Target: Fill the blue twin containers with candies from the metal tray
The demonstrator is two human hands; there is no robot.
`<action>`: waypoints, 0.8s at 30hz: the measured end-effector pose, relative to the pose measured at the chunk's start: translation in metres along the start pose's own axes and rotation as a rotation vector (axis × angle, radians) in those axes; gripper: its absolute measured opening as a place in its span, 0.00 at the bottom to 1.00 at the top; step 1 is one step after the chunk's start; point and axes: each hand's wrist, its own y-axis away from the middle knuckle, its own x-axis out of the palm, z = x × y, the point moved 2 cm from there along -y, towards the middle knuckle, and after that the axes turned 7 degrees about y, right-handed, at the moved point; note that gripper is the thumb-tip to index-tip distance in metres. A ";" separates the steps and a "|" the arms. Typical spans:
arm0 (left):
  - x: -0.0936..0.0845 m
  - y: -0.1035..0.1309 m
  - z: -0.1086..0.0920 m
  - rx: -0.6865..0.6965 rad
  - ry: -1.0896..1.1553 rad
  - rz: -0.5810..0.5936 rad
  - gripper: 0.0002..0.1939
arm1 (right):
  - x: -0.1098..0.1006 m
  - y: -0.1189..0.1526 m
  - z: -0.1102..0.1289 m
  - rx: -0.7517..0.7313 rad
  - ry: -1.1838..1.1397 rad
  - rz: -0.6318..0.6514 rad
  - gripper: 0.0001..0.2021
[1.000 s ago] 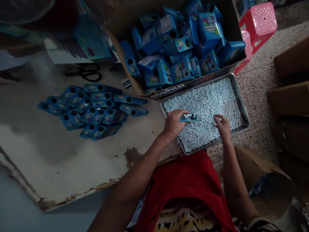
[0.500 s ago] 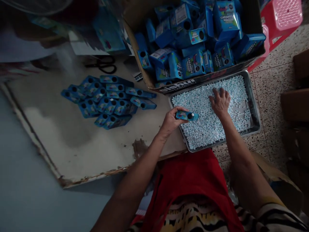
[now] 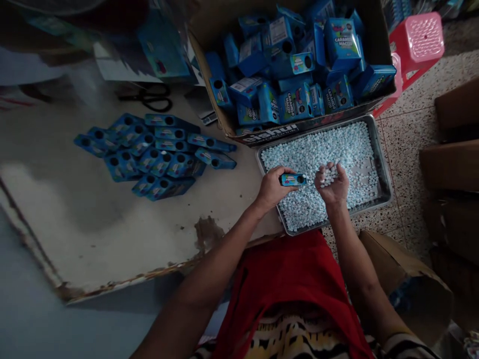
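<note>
My left hand (image 3: 272,188) is closed around a small blue box (image 3: 293,180), whose end with a round dark hole faces up, over the left part of the metal tray (image 3: 386,187). Small pale blue and white candies (image 3: 305,209) cover much of the tray's bottom. Palm up and fingers curled, my right hand (image 3: 335,190) holds a heap of candies (image 3: 328,176) just to the right of the box. Several blue boxes with round holes (image 3: 164,164) stand grouped on the table to the left.
A large cardboard carton (image 3: 224,112) full of blue boxes stands behind the tray. Black scissors (image 3: 157,97) lie on the worn table (image 3: 149,229). Pink and red stools (image 3: 422,40) and brown cartons (image 3: 452,162) are at the right; an open carton (image 3: 404,264) is below the tray.
My right hand has turned from palm down on the candies to palm up, now with a heap in it, and come closer to the box. The whole view has shifted slightly.
</note>
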 end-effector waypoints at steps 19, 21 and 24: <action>-0.002 -0.007 0.012 -0.076 0.357 0.012 0.22 | -0.047 -0.011 0.006 -0.160 0.508 -0.377 0.12; 0.003 -0.008 0.009 -0.084 0.388 -0.005 0.23 | -0.057 0.002 0.018 -0.217 0.939 -0.367 0.14; -0.007 0.000 0.007 -0.079 0.390 -0.062 0.23 | -0.062 0.013 0.039 -0.258 1.404 -0.303 0.13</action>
